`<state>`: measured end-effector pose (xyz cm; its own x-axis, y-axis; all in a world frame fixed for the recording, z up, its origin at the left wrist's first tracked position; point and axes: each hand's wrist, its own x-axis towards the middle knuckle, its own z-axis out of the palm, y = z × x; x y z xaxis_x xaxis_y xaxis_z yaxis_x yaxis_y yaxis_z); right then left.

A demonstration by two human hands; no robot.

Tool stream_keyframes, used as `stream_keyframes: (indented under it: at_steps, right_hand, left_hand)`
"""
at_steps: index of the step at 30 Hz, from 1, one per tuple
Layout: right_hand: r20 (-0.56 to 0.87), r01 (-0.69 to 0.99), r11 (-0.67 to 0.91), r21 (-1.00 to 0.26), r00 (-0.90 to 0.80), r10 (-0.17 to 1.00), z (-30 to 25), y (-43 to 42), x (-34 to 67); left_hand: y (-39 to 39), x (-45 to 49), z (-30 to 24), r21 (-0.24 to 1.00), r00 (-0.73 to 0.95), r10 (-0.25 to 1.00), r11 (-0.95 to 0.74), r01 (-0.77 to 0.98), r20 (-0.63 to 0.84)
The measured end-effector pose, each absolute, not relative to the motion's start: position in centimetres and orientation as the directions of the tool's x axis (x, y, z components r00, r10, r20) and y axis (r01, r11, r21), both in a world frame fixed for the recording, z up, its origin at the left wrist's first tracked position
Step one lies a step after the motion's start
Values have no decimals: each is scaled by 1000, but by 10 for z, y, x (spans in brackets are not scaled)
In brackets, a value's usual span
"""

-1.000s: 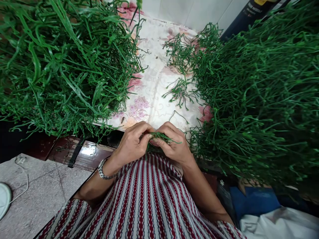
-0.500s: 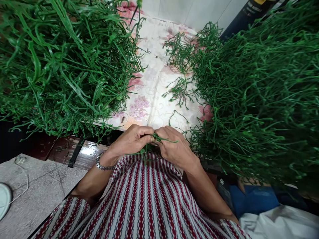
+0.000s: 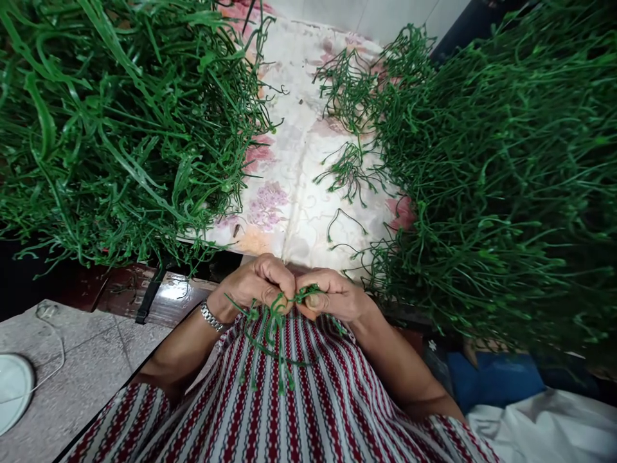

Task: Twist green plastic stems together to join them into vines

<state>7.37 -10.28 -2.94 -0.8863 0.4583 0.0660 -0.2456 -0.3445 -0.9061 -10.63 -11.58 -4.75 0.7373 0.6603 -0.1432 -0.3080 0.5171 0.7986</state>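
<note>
My left hand (image 3: 253, 286) and my right hand (image 3: 335, 298) meet close to my body, both pinched on a small green plastic sprig (image 3: 270, 331). Its thin branches hang down over my red and white striped clothing (image 3: 299, 399). A metal watch sits on my left wrist. A big heap of broad-leaved green sprigs (image 3: 120, 122) lies to the left. To the right lies an even bigger heap of thin green sprigs (image 3: 491, 186).
A floral cloth (image 3: 289, 167) covers the surface between the heaps, with a few loose sprigs (image 3: 349, 170) on it. Grey tiled floor (image 3: 72, 360), a white round object (image 3: 12, 389) and a cord are at lower left. Blue and white fabric (image 3: 501, 386) lies at lower right.
My hands have drawn a little nearer to my body. The sprig, bunched between the fingers before, now hangs with its branches spread over the striped clothing.
</note>
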Motion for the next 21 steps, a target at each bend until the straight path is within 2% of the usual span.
stream_keyframes:
  at_steps: [6,9,13,17,19,21]
  right_hand:
    - [47,-432,-610,-664,-838,543,-37,-119,63]
    - [73,-497,-668,-554,-828,555,-35,-124,58]
    - [58,-503,-709,-494,-833,551,-34,-126,54]
    - [77,-557,-640,-530,-783,617,-32,-120,61]
    - [110,-654,-511,-558,-669,735,-27,-110,69]
    - [135,-684,-290,-670,-496,858,-20,-99,77]
  left_hand:
    - [-126,-92,-55,667,708,688,604,-436,-160]
    - [-129,-89,-54,648,712,687,610,-456,-145]
    - [-129,-87,-48,576,690,706,634,-515,-159]
    - [-132,-86,-41,494,701,698,666,-559,-146]
    - [-133,-85,-41,490,680,731,616,-617,-62]
    - [-132,-86,-41,549,623,781,538,-640,-39]
